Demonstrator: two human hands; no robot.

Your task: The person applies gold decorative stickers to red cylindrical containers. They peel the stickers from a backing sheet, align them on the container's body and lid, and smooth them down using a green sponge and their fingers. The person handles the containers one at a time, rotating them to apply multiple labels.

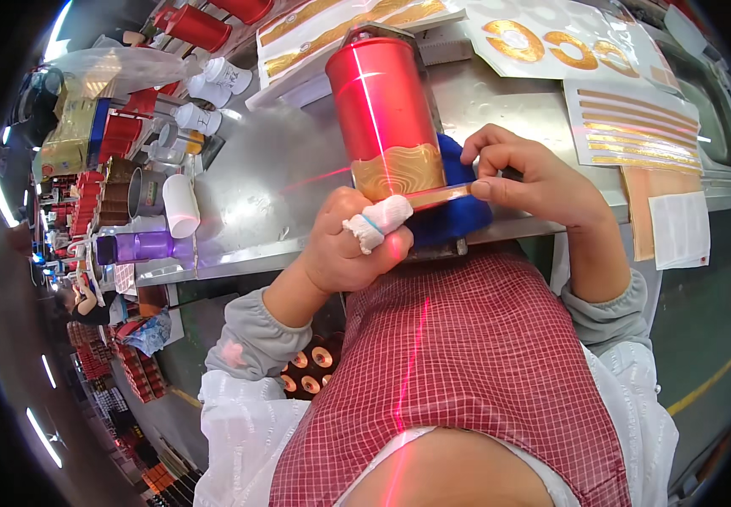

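A glossy red cylinder (382,101) lies on a fixture in front of me, its near end wrapped in a gold wave-patterned band (399,171). Along that near rim runs a narrow gold strip (441,197). My right hand (534,177) pinches the strip's right end between thumb and fingertips. Curled at the cylinder's near left edge, my left hand (349,241) holds the strip's other end against the rim; one digit wears a white cloth wrap (380,221) with a blue band. Blue cloth (454,215) sits under and beside the cylinder. A red laser line crosses the cylinder lengthwise.
Sheets of gold decals (551,42) and a sheet of gold strips (636,127) lie at the right of the metal table (272,160). White cups (222,80), a white roll (181,205) and a purple bottle (141,247) stand left. A sink (708,101) is far right.
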